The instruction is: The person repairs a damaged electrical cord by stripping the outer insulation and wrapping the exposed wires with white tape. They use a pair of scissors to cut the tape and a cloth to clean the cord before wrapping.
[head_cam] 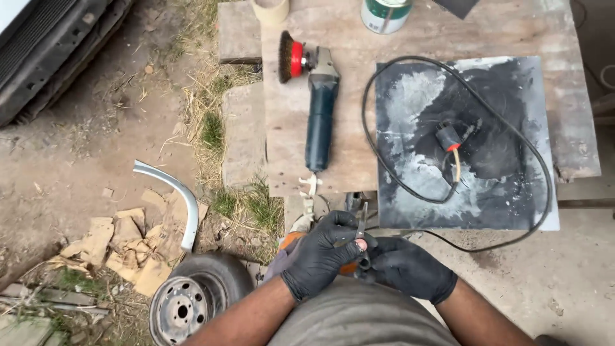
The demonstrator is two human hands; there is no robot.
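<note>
1. My left hand (318, 256), in a black glove, is curled shut around a small dark metal tool (362, 225) whose thin shaft sticks up between my fingers; a fingertip shows through a hole in the glove.
2. My right hand (410, 269), also gloved in black, is closed against the lower end of the same tool, touching the left hand. I cannot tell exactly what kind of tool it is.
3. Something orange (293, 240) shows behind my left hand, mostly hidden.
4. Both hands sit just off the near edge of the table (346, 128), a worn wooden board.
5. On the table's right part lies a dark stained sheet (410, 122), reaching the near edge, with a black cord (371, 141) looping over it and a plug (450, 136) near its middle.
6. Left of the sheet lies a grinder (320, 109), its wire brush (286, 56) pointing to the far edge.
7. At the far edge stand a can (384, 14) and a tape roll (270, 9).
8. On the ground to the left lie a wheel (192, 298), a curved metal strip (179, 198) and crumpled cardboard (122, 247).
</note>
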